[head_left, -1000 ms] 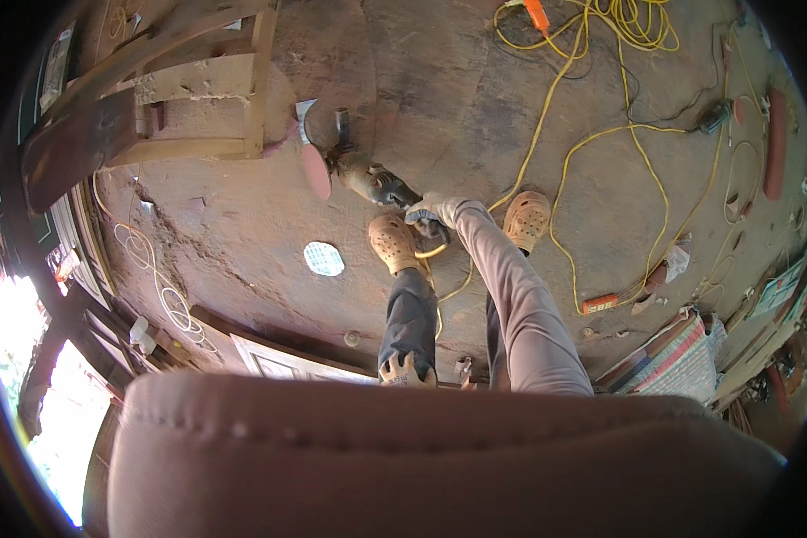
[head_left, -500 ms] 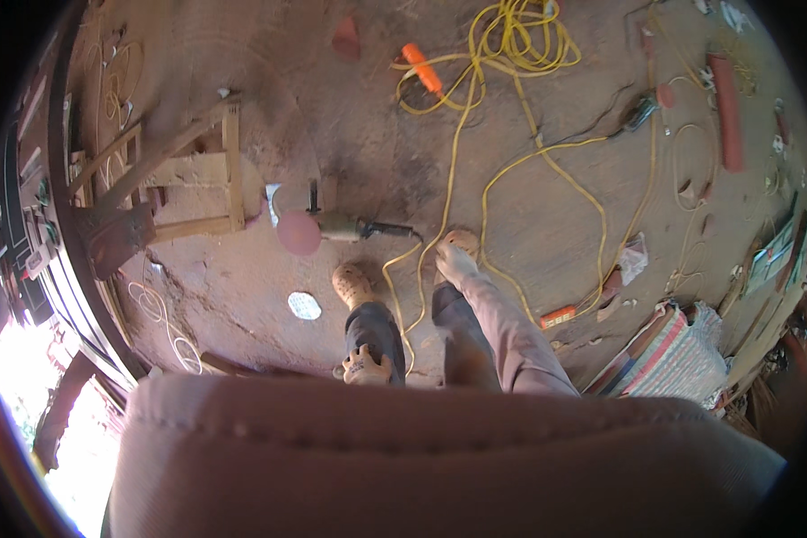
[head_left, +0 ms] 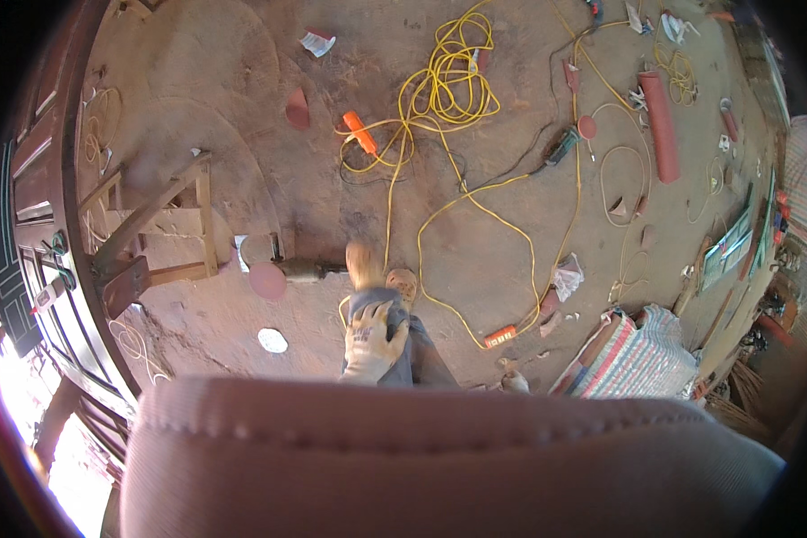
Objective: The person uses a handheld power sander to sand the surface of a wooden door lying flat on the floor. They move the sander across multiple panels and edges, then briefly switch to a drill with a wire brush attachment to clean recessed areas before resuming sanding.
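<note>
My left hand (head_left: 372,341), in a pale work glove with dark print, lies over the knee of my grey trousers (head_left: 402,345). Its fingers rest on the cloth and hold no object. At the lower right, close to the orange socket block (head_left: 500,337), a pale gloved shape that looks like my right hand (head_left: 514,377) shows in part; its fingers are unclear. Just left of my feet an angle grinder (head_left: 300,271) with a reddish sanding disc (head_left: 267,281) lies on the floor. My tan shoes (head_left: 402,284) stand beside its rear end.
Yellow extension cord (head_left: 462,76) loops across the floor, with an orange connector (head_left: 360,132). Farther right lie a green grinder (head_left: 562,145) and a red roll (head_left: 660,130). A wooden frame (head_left: 208,215) stands left, a striped woven sack (head_left: 646,354) right.
My right hand has left my right shoe and drawn back toward the lower right. My left hand appears farther forward on the knee. The view has shifted, and my feet stand closer together.
</note>
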